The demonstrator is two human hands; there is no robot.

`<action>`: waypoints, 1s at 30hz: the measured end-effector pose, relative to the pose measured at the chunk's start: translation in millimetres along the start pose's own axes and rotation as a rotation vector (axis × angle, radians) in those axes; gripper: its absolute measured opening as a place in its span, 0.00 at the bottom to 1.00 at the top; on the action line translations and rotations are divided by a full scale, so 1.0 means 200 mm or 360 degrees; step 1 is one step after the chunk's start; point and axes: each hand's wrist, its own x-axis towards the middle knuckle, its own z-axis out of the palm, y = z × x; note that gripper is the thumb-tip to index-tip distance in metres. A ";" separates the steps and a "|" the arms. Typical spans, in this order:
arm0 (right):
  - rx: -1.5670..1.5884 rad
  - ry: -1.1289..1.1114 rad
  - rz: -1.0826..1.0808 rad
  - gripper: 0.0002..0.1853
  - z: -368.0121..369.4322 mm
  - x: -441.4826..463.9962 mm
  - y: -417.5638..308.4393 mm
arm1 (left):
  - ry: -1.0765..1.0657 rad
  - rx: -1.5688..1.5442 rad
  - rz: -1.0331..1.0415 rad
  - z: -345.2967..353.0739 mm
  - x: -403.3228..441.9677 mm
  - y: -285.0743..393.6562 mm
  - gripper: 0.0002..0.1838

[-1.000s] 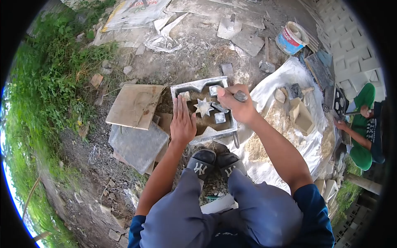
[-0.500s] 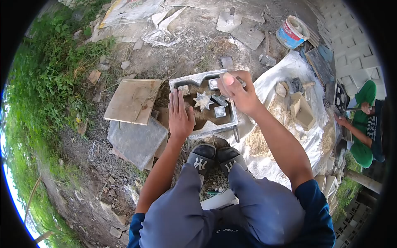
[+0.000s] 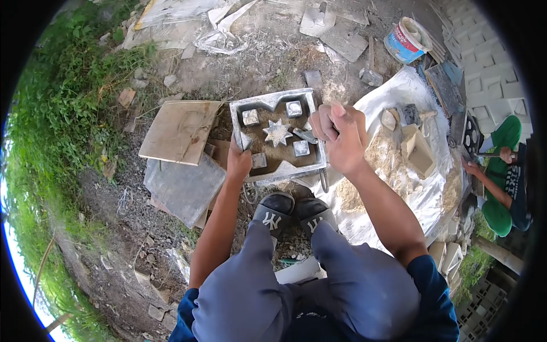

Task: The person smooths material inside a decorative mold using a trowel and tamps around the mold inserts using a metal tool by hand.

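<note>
A metal block mould [image 3: 280, 97] with notched walls sits on the ground before my feet. Within it are a star-shaped core [image 3: 278, 133] and several square cores, with sandy material between them. My left hand [image 3: 238, 161] grips the mould's left wall, thumb on top and most fingers hidden. My right hand [image 3: 343, 134] is closed in a fist above the mould's right side. A grey metal tool, apparently a small trowel [image 3: 306, 135], juts from that fist over the mould; its handle is hidden by the fingers.
Left of the mould lie stacked boards [image 3: 179, 131] and a grey slab [image 3: 185, 188]. To the right, a white sack sheet [image 3: 410, 91] bears sandy powder and a box-like scoop [image 3: 419, 151]. A paint bucket [image 3: 407, 41] stands behind. Another person [image 3: 507, 176] works at far right.
My left hand has gone from lying flat over the mould's left side to gripping its wall. My right fist has shifted slightly right and down. The mould looks slightly turned.
</note>
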 end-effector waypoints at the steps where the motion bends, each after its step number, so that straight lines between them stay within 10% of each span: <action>1: -0.0022 0.0032 -0.0006 0.28 0.02 0.00 0.03 | 0.0000 0.0010 -0.0010 0.00 0.01 -0.01 0.33; 30: -0.0306 0.0040 -0.0263 0.28 0.06 -0.05 -0.04 | 0.0089 0.0233 -0.0131 0.00 -0.04 0.08 0.34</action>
